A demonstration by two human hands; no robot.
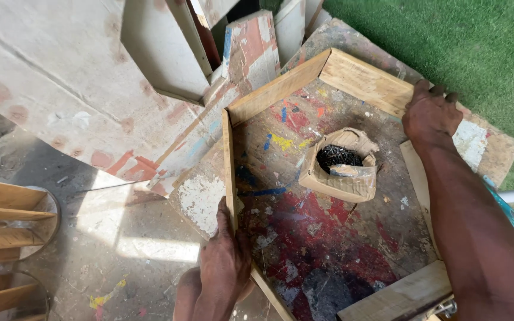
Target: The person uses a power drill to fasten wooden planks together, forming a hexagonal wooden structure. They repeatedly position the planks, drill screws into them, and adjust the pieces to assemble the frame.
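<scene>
Bright daylight fills the view. A hard sun patch glares on the floor (pixel 150 229) at lower left, nearly washing it out. The frame (pixel 281 89) throws a short dark shadow inward onto the board (pixel 328 238). The box (pixel 340 169) is dark inside. Focus is sharp in the middle; edges bend and smear slightly.

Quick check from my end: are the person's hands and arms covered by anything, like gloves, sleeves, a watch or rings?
Nothing is worn. The left hand and right hand are bare, with no gloves, and no rings show on the visible fingers. The right forearm is bare along its whole visible length: no sleeve, watch or band. Only the left wrist shows, also uncovered.
</scene>
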